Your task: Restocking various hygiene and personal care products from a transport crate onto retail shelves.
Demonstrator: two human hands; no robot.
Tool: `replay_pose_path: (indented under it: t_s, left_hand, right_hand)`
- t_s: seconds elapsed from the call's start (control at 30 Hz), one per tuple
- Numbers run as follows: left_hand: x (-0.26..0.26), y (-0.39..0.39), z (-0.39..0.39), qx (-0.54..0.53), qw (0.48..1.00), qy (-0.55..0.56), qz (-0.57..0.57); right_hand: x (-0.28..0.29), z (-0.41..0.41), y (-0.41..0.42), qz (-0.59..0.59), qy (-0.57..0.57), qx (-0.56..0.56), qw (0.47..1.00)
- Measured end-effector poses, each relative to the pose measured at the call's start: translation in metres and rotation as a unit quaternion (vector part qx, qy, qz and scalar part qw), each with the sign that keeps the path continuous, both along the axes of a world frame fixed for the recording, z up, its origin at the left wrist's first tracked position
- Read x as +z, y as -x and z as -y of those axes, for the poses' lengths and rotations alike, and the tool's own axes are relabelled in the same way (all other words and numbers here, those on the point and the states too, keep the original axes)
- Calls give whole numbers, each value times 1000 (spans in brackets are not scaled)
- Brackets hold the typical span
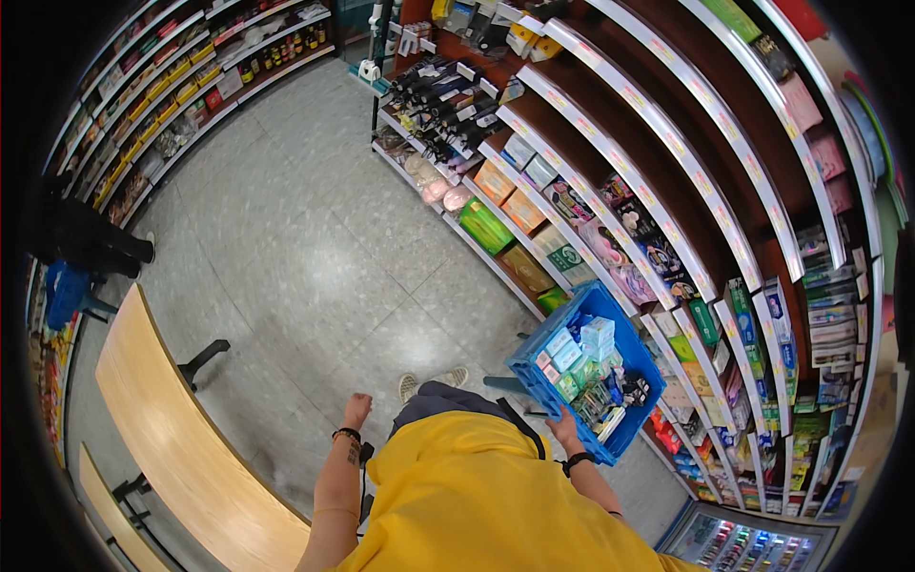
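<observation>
A blue plastic crate [525, 357] stands at my right, close against the store shelves. Its load includes light-blue and white boxes [597, 334], green packets [582, 375] and many small packaged goods [599, 407]. My right hand [565, 429] grips the near rim of the crate, a dark band on its wrist. On the other side of my body, my left hand [359, 410] hangs over the floor with its fingers curled and no object visible in it. A blue leg [505, 384] shows below the crate; what it belongs to is mostly hidden.
Curved-looking shelving [636, 100] rises at the right, several boards bare. Folding umbrellas [443, 100] fill a rack ahead. A wooden-topped table [179, 415] is at the left. Beyond it a person in dark clothes [93, 236] stands beside a blue stool [68, 293]. A glass-fronted cabinet [750, 540] is behind right.
</observation>
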State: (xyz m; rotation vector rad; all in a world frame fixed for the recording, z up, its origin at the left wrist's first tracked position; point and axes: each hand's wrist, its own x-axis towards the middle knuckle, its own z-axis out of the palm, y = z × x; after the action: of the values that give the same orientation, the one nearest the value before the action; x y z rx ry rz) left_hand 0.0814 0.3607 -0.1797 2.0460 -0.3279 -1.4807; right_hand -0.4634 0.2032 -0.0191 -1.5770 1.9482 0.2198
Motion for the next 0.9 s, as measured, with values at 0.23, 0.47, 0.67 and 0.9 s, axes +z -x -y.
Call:
replay_pose_path:
  t_s: [0.23,0.47,0.67,0.9]
  left_hand:
    - [-1,8,23,36,998,41,-7]
    - [-5,-2,-37,121,991,-50,-19]
    - [1,6,-63,147,982,-113,-29]
    - [-4,5,-39,113,990,-78,-46]
  right_hand:
    - [15,48,-41,-27,-50,-38,998]
    - [-21,52,-23,65,-122,-55,989]
    - [-69,44,12,52,-41,4,998]
    - [-25,49,-23,17,-125,-77,989]
